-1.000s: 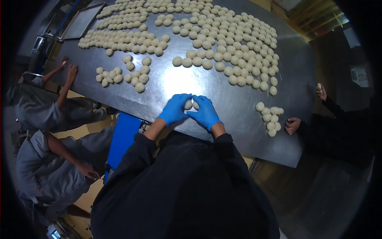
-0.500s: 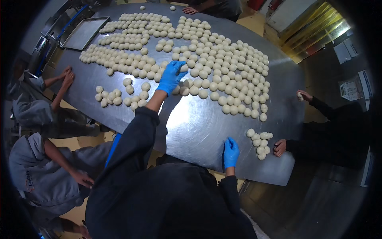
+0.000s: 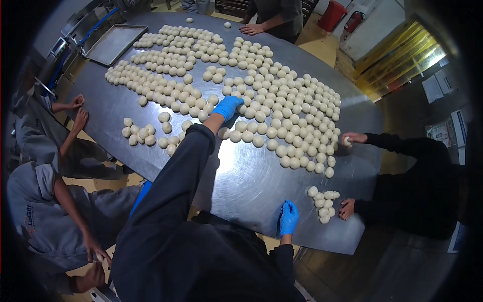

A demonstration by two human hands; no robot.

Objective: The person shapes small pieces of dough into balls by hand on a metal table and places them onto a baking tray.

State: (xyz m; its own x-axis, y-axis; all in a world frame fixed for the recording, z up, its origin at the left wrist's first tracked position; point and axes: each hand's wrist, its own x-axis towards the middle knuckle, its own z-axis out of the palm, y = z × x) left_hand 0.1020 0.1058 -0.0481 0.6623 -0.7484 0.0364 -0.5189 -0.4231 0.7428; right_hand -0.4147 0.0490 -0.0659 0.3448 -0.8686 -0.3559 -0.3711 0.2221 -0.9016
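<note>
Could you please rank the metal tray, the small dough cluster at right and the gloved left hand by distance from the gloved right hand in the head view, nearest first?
1. Small dough cluster: right of the right hand.
2. Left hand: ahead, to the left.
3. Metal tray: table's far left corner.

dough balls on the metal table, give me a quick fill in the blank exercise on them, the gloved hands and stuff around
1. The person's left hand reaches in among the dough balls, wearing a glove coloured ____.
2. In the picture, the small cluster nearest the person's right hand lies to the ____ of that hand.
3. The shallow rectangular tray lies toward the picture's upper ____ corner.
4. The fire extinguisher by the wall is coloured ____.

Missing words: blue; right; left; red.
</note>
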